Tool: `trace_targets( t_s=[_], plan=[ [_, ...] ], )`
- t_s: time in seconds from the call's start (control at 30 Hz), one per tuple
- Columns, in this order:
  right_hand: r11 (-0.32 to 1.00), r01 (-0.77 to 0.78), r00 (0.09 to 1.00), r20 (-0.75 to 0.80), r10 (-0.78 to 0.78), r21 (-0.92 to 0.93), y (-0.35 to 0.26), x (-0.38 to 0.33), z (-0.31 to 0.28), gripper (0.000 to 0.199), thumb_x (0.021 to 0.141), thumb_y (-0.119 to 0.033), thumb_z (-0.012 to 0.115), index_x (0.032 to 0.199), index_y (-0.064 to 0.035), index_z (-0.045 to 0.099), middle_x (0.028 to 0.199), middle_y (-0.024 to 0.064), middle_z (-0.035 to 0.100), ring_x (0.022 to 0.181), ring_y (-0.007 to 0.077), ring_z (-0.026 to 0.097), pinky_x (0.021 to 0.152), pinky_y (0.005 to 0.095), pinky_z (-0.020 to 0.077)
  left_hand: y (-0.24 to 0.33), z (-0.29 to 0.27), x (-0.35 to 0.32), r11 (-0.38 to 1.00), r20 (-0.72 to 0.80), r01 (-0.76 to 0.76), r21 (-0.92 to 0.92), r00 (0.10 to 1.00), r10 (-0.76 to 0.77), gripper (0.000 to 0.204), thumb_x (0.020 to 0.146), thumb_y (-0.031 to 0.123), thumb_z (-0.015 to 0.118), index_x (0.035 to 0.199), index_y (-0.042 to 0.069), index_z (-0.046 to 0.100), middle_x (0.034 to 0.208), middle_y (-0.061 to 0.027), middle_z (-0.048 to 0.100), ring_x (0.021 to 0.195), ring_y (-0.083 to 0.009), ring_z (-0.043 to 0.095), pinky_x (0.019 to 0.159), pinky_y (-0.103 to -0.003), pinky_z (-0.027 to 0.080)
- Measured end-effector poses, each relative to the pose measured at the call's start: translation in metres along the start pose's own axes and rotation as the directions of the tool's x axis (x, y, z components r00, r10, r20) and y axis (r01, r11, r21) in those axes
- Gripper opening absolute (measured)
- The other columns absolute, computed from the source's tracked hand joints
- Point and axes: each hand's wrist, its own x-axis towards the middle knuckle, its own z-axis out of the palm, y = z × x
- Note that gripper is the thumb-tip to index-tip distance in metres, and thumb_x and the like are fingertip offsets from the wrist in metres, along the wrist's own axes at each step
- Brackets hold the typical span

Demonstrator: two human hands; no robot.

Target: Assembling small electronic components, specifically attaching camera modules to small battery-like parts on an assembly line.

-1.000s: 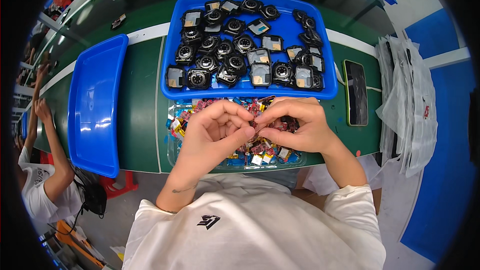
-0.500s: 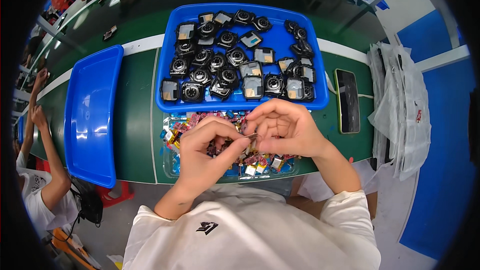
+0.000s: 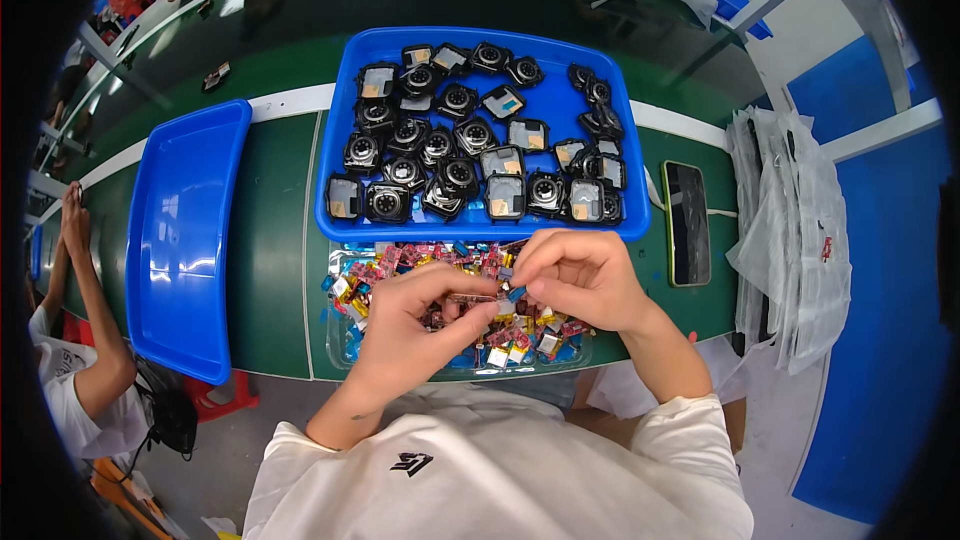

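Observation:
Over a clear plastic tray (image 3: 455, 374) heaped with small parts, both of my hands work close together. My left hand (image 3: 410, 330) pinches a small, thin reddish part (image 3: 474, 298) between thumb and forefinger; its exact kind is too small to make out. Just right of it, my right hand (image 3: 585, 280) pinches a little blue film piece (image 3: 516, 293) at its fingertips. Beneath the hands lie several small battery-like pieces (image 3: 498, 356), silver-white with yellow, among pink-red bits and blue scraps. My hands hide part of the heap.
Beyond the clear tray stands a blue tray (image 3: 480, 231) of black watch-case parts. Another blue tray (image 3: 180, 240) is at left, a phone (image 3: 687, 225) at right. Plastic-wrapped sheets (image 3: 785, 240) hang at the bench's right end. A co-worker's arm (image 3: 95, 290) shows far left.
My right fingers have closed in from a looser, more open pose, and a blue film piece now shows at their tips. The view has tilted slightly, so the trays appear lower.

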Motion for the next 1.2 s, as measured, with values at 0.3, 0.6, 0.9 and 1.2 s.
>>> trace_targets(
  t_s=[0.3,0.6,0.9,1.2],
  plan=[
    [0.925,0.079,0.997,0.009,-0.081,-0.371,-0.007,-0.002,0.008,0.018,0.077,0.007,0.07,0.095,0.0054,0.069,0.092,0.013,0.066,0.082,0.016,0.062,0.07,0.0255,0.0507,0.0,0.002,-0.002,0.947,-0.097,-0.239,0.213,0.96,0.264,0.009,0.072,0.001,0.073,0.08,0.002,0.069,0.069,-0.0058,0.063,0.055,-0.011,0.052,0.051,-0.024,0.04],
    [0.923,0.14,0.989,0.019,-0.143,-0.359,-0.002,-0.001,0.007,0.003,0.083,-0.001,0.067,0.084,0.0014,0.066,0.084,0.0079,0.066,0.077,0.0146,0.062,0.067,0.0257,0.0484,-0.004,0.002,-0.003,0.964,-0.089,-0.207,0.166,0.971,0.224,0.014,0.071,0.001,0.075,0.085,0.002,0.072,0.075,-0.0062,0.066,0.062,-0.0114,0.058,0.054,-0.023,0.044],
    [0.997,0.009,0.996,0.087,-0.003,-0.078,0.005,-0.001,0.011,0.01,0.092,-0.005,0.058,0.09,0.0048,0.06,0.086,0.0078,0.059,0.07,0.0103,0.057,0.063,0.024,0.0479,-0.004,0.001,-0.004,0.961,-0.018,-0.227,0.158,0.972,0.232,0.011,0.073,-0.001,0.074,0.082,0.001,0.07,0.076,-0.0075,0.066,0.066,-0.0127,0.059,0.058,-0.024,0.046],
    [0.695,0.255,0.963,0.112,-0.245,-0.672,-0.006,0.007,0.011,0.015,0.073,-0.001,0.073,0.085,-0.0027,0.065,0.093,0.0069,0.061,0.071,0.0168,0.056,0.064,0.0283,0.0455,-0.005,-0.003,-0.002,0.963,0.029,-0.267,-0.026,0.963,0.268,0.008,0.074,-0.003,0.072,0.08,0.0,0.067,0.079,-0.0097,0.064,0.068,-0.0145,0.059,0.06,-0.024,0.046]
  ],
)
